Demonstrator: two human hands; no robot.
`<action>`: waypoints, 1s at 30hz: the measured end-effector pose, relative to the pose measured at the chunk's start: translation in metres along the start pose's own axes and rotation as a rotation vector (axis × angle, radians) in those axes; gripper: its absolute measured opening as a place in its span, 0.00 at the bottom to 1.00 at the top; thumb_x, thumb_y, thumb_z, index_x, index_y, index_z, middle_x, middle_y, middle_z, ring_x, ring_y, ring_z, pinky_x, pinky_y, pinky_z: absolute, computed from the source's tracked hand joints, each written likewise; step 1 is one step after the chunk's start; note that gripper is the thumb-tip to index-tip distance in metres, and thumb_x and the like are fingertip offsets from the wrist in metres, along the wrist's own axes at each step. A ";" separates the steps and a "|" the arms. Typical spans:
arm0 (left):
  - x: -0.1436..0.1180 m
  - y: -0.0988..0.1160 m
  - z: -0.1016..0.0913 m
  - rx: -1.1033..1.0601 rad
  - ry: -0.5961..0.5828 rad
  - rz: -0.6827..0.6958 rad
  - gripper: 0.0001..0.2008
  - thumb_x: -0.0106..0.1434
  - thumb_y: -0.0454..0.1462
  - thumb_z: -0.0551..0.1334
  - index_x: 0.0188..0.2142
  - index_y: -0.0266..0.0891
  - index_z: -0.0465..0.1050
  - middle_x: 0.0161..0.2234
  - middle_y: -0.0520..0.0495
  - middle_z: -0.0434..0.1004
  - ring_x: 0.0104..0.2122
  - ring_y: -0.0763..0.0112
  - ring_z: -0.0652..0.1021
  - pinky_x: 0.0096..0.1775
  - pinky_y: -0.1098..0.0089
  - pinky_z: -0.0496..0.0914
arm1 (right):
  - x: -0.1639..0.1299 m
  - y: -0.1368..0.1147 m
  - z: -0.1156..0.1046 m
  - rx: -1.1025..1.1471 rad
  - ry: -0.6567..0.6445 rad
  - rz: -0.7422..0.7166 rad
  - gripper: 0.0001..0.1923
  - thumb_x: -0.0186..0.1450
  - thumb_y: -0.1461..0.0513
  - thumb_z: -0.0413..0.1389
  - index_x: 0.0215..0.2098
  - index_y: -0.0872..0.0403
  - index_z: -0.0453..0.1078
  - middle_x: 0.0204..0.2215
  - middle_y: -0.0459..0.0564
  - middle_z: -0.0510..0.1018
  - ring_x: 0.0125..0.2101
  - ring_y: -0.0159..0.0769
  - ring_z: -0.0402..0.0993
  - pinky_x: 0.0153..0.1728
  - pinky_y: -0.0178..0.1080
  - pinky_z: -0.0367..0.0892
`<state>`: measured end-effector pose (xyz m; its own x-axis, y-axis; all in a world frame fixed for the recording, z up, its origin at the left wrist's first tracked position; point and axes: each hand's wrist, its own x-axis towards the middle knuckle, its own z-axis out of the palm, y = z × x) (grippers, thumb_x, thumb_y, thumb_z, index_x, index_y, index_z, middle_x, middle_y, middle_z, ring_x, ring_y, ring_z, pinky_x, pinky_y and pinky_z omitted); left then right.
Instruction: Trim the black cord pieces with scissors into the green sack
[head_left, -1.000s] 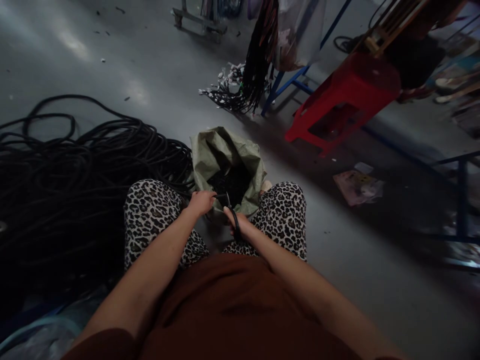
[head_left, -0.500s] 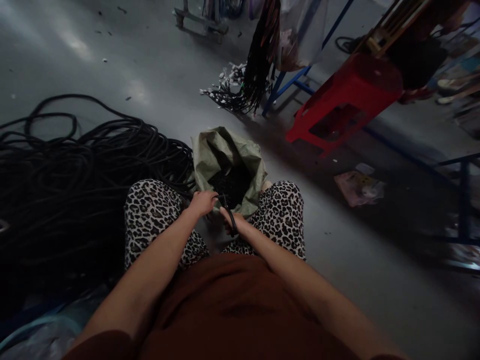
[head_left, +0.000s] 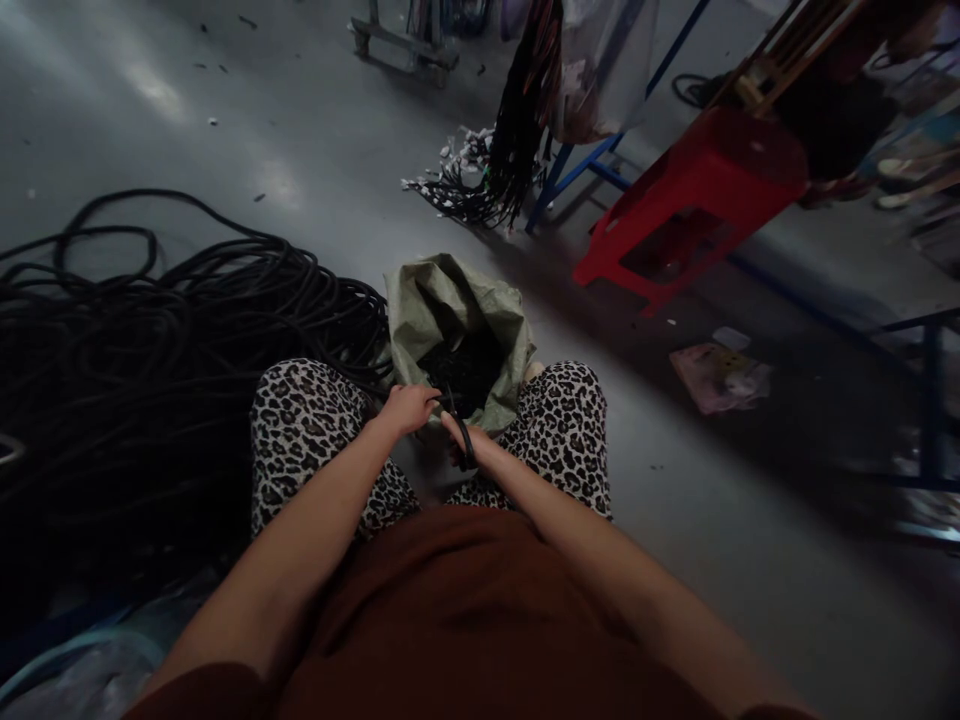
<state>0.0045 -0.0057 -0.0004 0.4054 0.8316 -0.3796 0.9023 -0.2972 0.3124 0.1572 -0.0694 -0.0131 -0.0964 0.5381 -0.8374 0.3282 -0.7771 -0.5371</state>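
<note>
Dim light; detail between the knees hard to read. Left hand (head_left: 407, 408) was closed around a thin black cable end (head_left: 441, 400), pinched at the near rim of the green woven sack (head_left: 420, 310). Right hand (head_left: 466, 445) gripped black scissors (head_left: 463, 437); blades mostly hidden, open or closed could not be told. Sack stood on the floor (head_left: 315, 130) between the legs, its dark contents indistinct. Black cable heap (head_left: 150, 350) crowded the left, cut off by the frame edge. Red stool (head_left: 690, 200) stood well apart on the right, with open floor beyond the sack.
</note>
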 end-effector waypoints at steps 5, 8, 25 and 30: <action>-0.001 -0.001 -0.001 -0.004 -0.034 0.039 0.18 0.63 0.41 0.51 0.49 0.47 0.71 0.45 0.48 0.77 0.47 0.63 0.74 0.47 0.64 0.65 | 0.003 0.002 0.000 -0.045 -0.001 0.010 0.34 0.60 0.39 0.46 0.34 0.63 0.67 0.16 0.47 0.68 0.16 0.32 0.68 0.14 0.29 0.59; -0.001 -0.001 0.001 -0.001 -0.047 0.038 0.18 0.63 0.41 0.51 0.49 0.48 0.71 0.45 0.48 0.77 0.47 0.63 0.74 0.46 0.65 0.65 | 0.003 0.002 0.001 -0.049 0.005 0.019 0.34 0.60 0.39 0.46 0.33 0.63 0.67 0.15 0.47 0.67 0.15 0.32 0.67 0.14 0.31 0.62; -0.009 0.004 -0.001 -0.059 0.038 -0.017 0.16 0.63 0.38 0.51 0.48 0.48 0.70 0.47 0.48 0.74 0.49 0.63 0.71 0.51 0.60 0.59 | -0.002 -0.004 -0.002 0.032 0.080 0.050 0.29 0.63 0.42 0.46 0.31 0.61 0.67 0.12 0.46 0.66 0.09 0.30 0.64 0.08 0.30 0.60; -0.011 0.005 -0.001 -0.057 0.022 -0.038 0.15 0.63 0.38 0.52 0.47 0.49 0.71 0.46 0.49 0.75 0.48 0.64 0.71 0.50 0.61 0.59 | -0.002 -0.003 -0.002 0.004 0.070 0.089 0.30 0.63 0.42 0.46 0.32 0.61 0.67 0.12 0.46 0.66 0.10 0.32 0.65 0.09 0.31 0.61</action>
<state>0.0042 -0.0161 0.0063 0.3670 0.8523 -0.3727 0.9069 -0.2388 0.3471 0.1580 -0.0675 -0.0098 -0.0010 0.4885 -0.8725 0.3288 -0.8239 -0.4617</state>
